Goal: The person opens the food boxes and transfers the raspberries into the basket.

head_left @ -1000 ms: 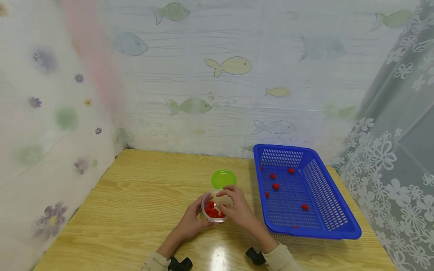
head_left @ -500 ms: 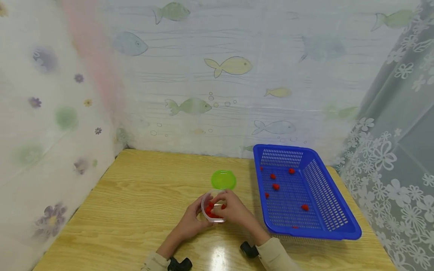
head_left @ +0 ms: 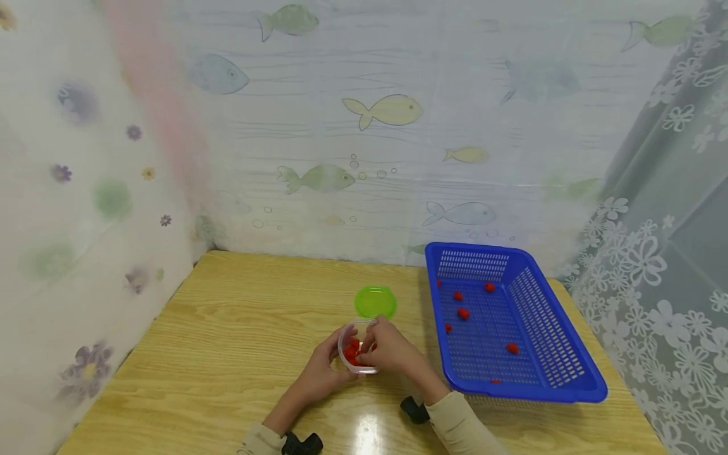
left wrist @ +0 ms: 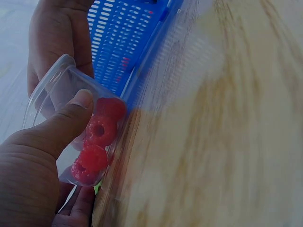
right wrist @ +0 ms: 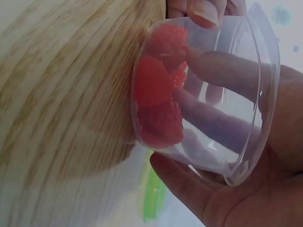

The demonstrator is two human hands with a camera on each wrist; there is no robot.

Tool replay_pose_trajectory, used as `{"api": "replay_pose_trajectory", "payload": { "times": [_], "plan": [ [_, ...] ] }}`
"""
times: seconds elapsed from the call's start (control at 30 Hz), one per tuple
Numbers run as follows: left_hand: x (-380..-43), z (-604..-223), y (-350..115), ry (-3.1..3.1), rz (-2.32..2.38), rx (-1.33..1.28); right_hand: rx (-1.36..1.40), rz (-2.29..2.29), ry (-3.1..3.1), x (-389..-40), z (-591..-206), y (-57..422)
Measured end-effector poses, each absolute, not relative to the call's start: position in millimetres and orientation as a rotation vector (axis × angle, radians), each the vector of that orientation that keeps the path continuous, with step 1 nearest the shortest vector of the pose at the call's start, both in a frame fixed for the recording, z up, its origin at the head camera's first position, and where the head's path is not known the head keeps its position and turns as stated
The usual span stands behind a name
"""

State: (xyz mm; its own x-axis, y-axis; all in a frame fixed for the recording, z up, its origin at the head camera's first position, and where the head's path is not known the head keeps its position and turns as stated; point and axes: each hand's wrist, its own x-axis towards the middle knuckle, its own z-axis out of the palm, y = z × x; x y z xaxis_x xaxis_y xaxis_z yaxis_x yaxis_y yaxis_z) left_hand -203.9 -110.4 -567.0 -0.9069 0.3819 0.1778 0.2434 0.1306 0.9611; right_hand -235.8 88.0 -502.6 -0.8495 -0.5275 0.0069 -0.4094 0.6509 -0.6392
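Note:
On the wooden table stands a clear plastic container [right wrist: 222, 40] with several raspberries [right wrist: 154, 82] at its bottom. My left hand [head_left: 321, 373] grips the container from the left, its thumb along the wall in the left wrist view. From the right, my right hand [head_left: 394, 349] reaches in over the rim. Two of its fingers go down inside, and their tips pinch a raspberry [right wrist: 178, 76] among the others. Another right finger stays outside the wall. Just behind the container lies a green lid [head_left: 375, 302].
To the right stands a blue perforated basket [head_left: 547, 309] with several scattered raspberries [head_left: 463, 313] on its floor. The wooden table [head_left: 227, 328] runs back to a fish-patterned curtain [head_left: 387, 202]. Each wrist bears a black camera mount [head_left: 303, 443].
My right hand has gone from above the container's rim down into it, fingers drawing closer together at the raspberries. The left hand and container have stayed in place.

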Motion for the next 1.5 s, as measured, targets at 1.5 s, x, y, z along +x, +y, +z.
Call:
{"api": "replay_pose_trajectory", "payload": {
  "times": [1.5],
  "plan": [
    [-205.2, -566.8, -108.1, 2.312, 1.886, 0.598, -0.489, -1.718, 2.683, -219.4, -493.1, 97.8]
  ]
}}
